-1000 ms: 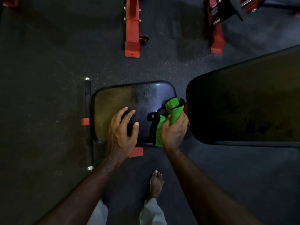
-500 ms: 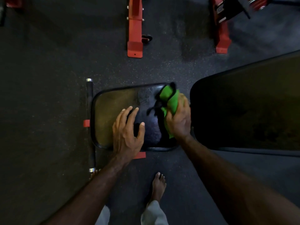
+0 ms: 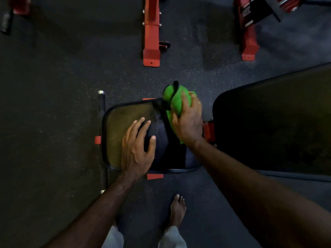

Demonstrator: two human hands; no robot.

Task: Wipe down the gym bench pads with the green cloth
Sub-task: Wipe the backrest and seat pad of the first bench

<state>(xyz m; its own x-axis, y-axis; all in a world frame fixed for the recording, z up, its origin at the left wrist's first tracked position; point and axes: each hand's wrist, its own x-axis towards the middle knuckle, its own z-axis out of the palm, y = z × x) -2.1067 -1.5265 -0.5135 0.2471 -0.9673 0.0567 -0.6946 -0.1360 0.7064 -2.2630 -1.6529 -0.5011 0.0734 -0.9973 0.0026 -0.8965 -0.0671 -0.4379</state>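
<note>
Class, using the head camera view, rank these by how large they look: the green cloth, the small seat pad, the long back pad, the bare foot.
1. long back pad, cut off by the frame
2. small seat pad
3. green cloth, partly covered by the right hand
4. bare foot, close to the cloth

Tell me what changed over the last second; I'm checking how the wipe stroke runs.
The right hand, gripping the green cloth, swept from the near edge of the seat pad to its far edge, where the cloth now overhangs. Nothing was taken or let go. The left hand stayed flat on the seat pad; the back pad is untouched.
</note>
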